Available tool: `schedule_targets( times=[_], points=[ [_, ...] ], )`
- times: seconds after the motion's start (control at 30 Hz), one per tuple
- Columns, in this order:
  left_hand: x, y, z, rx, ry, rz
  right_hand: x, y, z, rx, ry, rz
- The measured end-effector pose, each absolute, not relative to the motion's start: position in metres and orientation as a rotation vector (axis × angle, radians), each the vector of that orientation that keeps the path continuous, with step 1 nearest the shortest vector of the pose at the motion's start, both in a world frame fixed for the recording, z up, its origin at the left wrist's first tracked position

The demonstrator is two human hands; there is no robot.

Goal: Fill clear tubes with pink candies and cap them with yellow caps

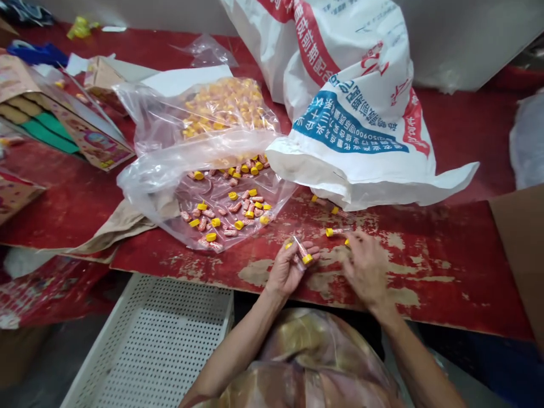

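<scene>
Our left hand [289, 266], fingers clamped on small clear yellow-capped tube [302, 251], lifted for grip; right hand [366, 266] fingers spread, resting on worn red table [425, 266], near loose yellow-capped tube [335, 231].

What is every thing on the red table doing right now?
left hand: palm up, holding small tubes
small tubes: capped yellow, lying across the fingers
right hand: palm down, touching a loose tube
loose tube: lying flat
clear bag: open, tubes spilled inside
white sack: slumped, mouth open

Plastic bag [204, 170] lies on table [425, 255], left of sack [352, 113].
</scene>
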State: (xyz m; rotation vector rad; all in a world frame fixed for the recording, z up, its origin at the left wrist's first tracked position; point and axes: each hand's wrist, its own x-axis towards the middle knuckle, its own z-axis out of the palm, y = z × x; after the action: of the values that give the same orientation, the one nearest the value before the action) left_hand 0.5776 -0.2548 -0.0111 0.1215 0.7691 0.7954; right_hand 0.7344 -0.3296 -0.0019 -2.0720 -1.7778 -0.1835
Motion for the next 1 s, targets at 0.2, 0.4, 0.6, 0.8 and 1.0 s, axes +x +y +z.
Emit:
schedule_targets(
  times=[0.2, 0.4, 0.6, 0.8, 1.0],
  points=[
    [0.579, -0.255, -0.007, 0.076, 0.768, 0.790, 0.781, -0.345, -0.016, -2.316, -2.036, -0.096],
    [0.574, -0.255, -0.010, 0.154, 0.780, 0.834, 0.760, -0.324, 0.024, -2.533, -2.323, 0.293],
    [0.574, -0.256, -0.009, 0.253, 0.794, 0.869, 0.749, -0.295, 0.037, -2.648, -2.421, 0.604],
    [0.577, -0.260, -0.005, 0.240, 0.790, 0.874, 0.754, -0.313, 0.010, -2.355, -2.158, 0.248],
    [0.577, -0.272, -0.008, 0.206, 0.726, 0.890, 0.687, -0.324, 0.004, -1.687, -1.840, 0.046]
  ],
)
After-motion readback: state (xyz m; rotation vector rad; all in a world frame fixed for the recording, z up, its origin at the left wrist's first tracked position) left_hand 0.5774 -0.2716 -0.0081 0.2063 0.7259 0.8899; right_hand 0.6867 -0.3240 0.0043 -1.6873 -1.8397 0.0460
